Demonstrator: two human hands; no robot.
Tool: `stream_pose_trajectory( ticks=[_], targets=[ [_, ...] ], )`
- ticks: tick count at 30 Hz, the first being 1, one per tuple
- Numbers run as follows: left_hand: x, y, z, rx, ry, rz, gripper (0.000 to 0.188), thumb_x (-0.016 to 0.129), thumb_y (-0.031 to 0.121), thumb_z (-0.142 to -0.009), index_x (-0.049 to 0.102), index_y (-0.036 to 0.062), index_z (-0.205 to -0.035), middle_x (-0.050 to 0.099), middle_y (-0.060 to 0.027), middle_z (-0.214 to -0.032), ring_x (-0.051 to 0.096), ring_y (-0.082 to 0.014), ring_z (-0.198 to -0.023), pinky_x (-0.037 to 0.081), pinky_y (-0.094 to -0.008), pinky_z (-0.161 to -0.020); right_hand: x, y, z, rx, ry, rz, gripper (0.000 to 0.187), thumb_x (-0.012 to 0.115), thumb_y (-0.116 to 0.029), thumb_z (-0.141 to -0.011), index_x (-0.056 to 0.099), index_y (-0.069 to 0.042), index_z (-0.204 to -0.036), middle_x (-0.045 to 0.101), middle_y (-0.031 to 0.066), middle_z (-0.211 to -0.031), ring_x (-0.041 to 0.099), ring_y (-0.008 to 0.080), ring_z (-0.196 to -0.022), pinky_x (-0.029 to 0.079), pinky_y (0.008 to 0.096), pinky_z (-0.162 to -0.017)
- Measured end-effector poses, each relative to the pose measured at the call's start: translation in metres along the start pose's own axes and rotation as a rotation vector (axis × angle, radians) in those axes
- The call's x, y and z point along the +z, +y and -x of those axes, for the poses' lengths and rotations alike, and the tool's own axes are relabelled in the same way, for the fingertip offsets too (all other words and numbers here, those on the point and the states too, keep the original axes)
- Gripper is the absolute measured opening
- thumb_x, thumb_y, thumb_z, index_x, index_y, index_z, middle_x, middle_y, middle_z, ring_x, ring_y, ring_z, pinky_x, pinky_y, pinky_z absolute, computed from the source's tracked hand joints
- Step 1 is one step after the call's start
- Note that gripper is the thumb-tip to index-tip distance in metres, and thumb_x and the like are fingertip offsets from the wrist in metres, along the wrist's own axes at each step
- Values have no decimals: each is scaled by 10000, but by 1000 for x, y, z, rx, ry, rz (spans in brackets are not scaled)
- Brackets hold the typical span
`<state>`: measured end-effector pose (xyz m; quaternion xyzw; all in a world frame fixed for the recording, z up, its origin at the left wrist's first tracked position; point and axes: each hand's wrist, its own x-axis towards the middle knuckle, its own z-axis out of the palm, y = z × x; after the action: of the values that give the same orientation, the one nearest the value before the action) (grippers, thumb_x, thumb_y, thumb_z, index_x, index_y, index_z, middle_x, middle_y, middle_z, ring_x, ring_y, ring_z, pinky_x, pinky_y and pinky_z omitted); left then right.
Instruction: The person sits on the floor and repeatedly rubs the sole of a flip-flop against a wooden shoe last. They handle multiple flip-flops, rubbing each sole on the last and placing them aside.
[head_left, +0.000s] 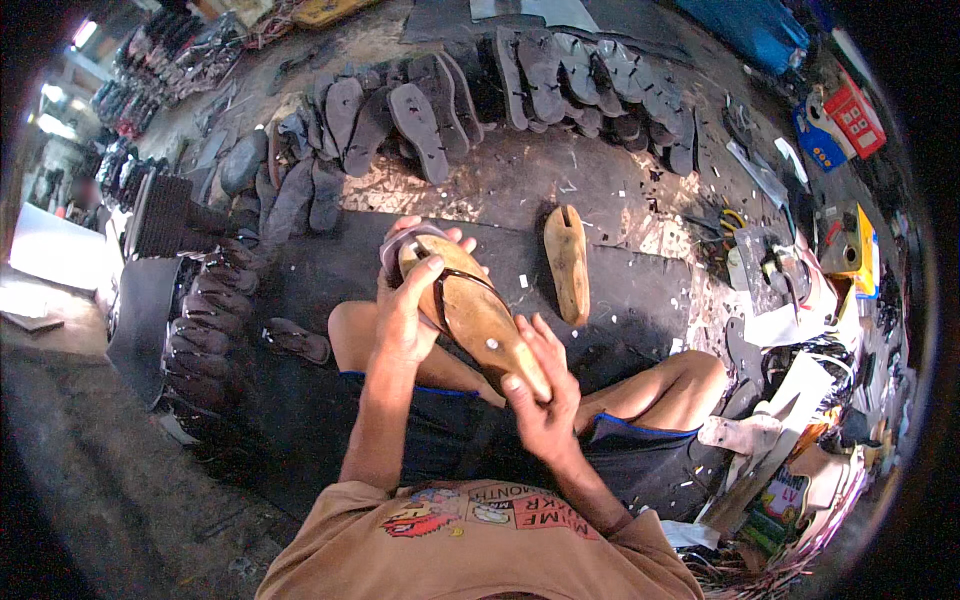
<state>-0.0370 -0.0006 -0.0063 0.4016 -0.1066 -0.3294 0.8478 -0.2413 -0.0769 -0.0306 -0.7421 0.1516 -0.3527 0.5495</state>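
A wooden shoe last (472, 312) lies slantwise above my lap, with a dark sandal strap (447, 312) running over it. My left hand (402, 318) grips its slotted far end, thumb on top and fingers around the far side. At that end the purplish-brown edge of a sandal sole (396, 243) shows beside the wood; the rest of the sole is hidden underneath. Around the narrower near end is my right hand (545, 392), its thumb on one side and fingers on the other. A second wooden last (568, 268), also slotted, rests on the dark mat beyond my hands.
Dark sandal soles (418, 130) stand in rows along the far side, with more grey ones (580, 72) farther right. Several finished-looking sandals (205, 335) line the left. Yellow-handled pliers (733, 218), a yellow box (858, 250) and scraps (800, 385) lie at right.
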Motion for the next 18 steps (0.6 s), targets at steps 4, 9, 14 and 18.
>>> stream_pose_trajectory(
  ticks=[4, 9, 14, 18],
  targets=[
    [-8, -17, -15, -58, 34, 25, 630, 670, 258, -1037, 385, 292, -1597, 559, -197, -1498, 549, -412, -1399, 513, -687, -1089, 14, 3, -4, 174, 34, -126, 504, 740, -106, -974, 619, 37, -1442, 591, 303, -1501, 547, 414, -1444, 419, 487, -1203],
    [-14, -63, 68, -332, 168, -53, 737, 404, 660, -1101, 434, 117, -1599, 566, -96, -1554, 555, -273, -1410, 424, -459, -1214, 18, 14, 21, 27, -61, 298, 635, 811, -224, -928, 573, -89, -1501, 487, 249, -1581, 467, 483, -1452, 382, 551, -1214],
    [-35, -44, 98, -411, 236, 4, 673, 537, 622, -1031, 574, 67, -1410, 685, -126, -1305, 675, -248, -1186, 554, -451, -1027, -20, 19, 22, 649, -296, -479, 375, 573, -295, -1119, 647, -57, -1399, 677, 87, -1118, 635, 193, -1029, 522, 368, -930],
    [0, -32, 109, -445, 226, 60, 824, 493, 740, -1006, 590, 34, -1418, 700, -144, -1313, 683, -285, -1185, 561, -456, -1021, 5, 31, 36, 512, -175, -338, 482, 413, -372, -1186, 653, 43, -1135, 652, 38, -908, 611, 158, -885, 529, 342, -824]
  ],
)
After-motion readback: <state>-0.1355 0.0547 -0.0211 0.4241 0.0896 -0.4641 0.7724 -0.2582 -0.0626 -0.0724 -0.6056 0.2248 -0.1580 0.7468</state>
